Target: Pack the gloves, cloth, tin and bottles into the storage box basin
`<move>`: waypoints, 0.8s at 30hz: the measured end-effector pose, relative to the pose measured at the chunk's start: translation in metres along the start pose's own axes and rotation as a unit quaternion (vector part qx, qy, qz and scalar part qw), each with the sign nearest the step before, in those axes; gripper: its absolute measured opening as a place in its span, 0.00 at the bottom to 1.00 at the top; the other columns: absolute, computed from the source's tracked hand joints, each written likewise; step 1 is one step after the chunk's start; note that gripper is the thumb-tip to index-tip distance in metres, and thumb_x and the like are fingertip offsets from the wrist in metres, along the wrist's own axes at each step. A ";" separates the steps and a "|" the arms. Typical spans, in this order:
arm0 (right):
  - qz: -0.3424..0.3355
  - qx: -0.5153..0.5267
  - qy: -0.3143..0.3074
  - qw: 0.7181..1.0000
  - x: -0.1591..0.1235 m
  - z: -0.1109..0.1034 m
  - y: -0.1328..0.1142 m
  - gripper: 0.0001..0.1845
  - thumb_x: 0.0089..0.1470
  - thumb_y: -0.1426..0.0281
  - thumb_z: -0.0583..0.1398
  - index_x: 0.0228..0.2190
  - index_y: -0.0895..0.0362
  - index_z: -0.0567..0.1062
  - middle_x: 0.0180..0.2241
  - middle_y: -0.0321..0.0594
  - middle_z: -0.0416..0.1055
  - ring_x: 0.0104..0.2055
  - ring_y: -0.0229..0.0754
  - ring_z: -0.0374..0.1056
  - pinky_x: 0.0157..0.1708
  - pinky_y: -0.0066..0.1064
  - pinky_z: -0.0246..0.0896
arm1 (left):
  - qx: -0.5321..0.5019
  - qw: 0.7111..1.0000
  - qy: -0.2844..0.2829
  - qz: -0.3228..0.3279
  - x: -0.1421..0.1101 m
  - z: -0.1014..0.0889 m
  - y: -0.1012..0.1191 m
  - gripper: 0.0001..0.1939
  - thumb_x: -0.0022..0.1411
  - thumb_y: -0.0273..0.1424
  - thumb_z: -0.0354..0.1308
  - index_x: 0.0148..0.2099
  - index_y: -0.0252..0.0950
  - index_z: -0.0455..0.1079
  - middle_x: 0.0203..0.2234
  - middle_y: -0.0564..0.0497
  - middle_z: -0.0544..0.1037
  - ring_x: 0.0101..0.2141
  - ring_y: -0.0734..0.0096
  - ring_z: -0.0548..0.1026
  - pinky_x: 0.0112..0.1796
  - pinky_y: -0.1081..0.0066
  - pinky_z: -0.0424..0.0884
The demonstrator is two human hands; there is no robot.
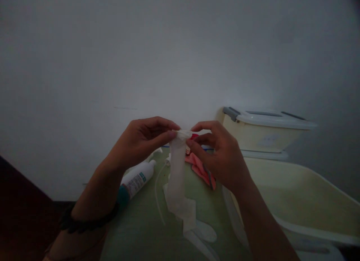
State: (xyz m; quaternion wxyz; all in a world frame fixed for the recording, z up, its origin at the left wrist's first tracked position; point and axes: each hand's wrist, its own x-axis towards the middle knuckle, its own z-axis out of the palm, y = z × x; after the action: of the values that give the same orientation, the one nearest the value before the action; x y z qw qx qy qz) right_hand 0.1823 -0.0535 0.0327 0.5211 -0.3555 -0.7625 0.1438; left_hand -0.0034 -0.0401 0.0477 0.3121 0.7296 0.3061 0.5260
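A long white bandage strip (177,171) hangs from my fingers and lies in loose folds on the green tabletop. My left hand (146,139) pinches its top edge between thumb and fingertips. On the other side, my right hand (215,152) holds the same gathered top edge, thumb below and index finger above. A pink cloth-like item (200,169) with a dark edge lies behind the strip, partly covered by my right hand. Under the strip's lower end shows a rounded white flat piece (206,231), whose kind I cannot make out.
A white bottle (139,178) with a teal end lies on its side near my left forearm. Beside it a thin white tube (158,195) curves across the green table (135,231). To the right stand a lidded cream box (261,135) and a large open tub (315,174). A wall rises behind.
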 end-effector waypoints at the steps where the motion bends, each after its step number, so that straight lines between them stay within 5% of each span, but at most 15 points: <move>1: -0.010 0.004 -0.006 1.000 0.000 -0.001 -0.001 0.10 0.50 0.71 0.58 0.37 0.55 0.66 0.39 0.38 0.65 0.31 0.34 0.68 0.33 0.31 0.68 | 0.000 1.000 -0.005 0.001 0.000 0.000 0.001 0.05 0.52 0.27 0.61 0.35 0.36 0.74 0.29 0.53 0.79 0.30 0.73 0.76 0.31 0.77 0.73; 12: -0.039 0.018 -0.010 0.999 0.000 -0.003 -0.005 0.06 0.51 0.72 0.57 0.34 0.54 0.66 0.38 0.36 0.65 0.32 0.34 0.68 0.34 0.30 0.68 | -0.050 0.996 -0.068 0.009 0.000 0.002 0.000 0.11 0.51 0.25 0.61 0.39 0.35 0.68 0.32 0.52 0.75 0.33 0.74 0.74 0.33 0.76 0.72; 18: -0.040 -0.009 0.007 0.999 0.001 -0.003 -0.006 0.05 0.51 0.71 0.57 0.33 0.55 0.66 0.36 0.36 0.65 0.30 0.34 0.68 0.31 0.29 0.67 | -0.053 0.998 -0.038 -0.011 0.001 0.004 -0.001 0.10 0.53 0.27 0.60 0.35 0.38 0.60 0.30 0.55 0.73 0.28 0.78 0.74 0.27 0.79 0.70; 24: -0.049 -0.035 0.017 0.998 0.000 -0.004 -0.005 0.04 0.52 0.70 0.57 0.33 0.55 0.67 0.37 0.37 0.65 0.29 0.33 0.67 0.30 0.29 0.68 | -0.026 0.996 -0.080 -0.022 0.001 0.006 -0.001 0.06 0.54 0.31 0.58 0.35 0.36 0.65 0.26 0.54 0.73 0.27 0.76 0.72 0.27 0.77 0.69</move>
State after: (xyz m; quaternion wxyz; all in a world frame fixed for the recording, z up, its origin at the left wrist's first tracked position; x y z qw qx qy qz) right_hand 0.1833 -0.0576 0.0374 0.5275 -0.3383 -0.7747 0.0852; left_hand 0.0022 -0.0389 0.0459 0.3658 0.7540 0.2820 0.4670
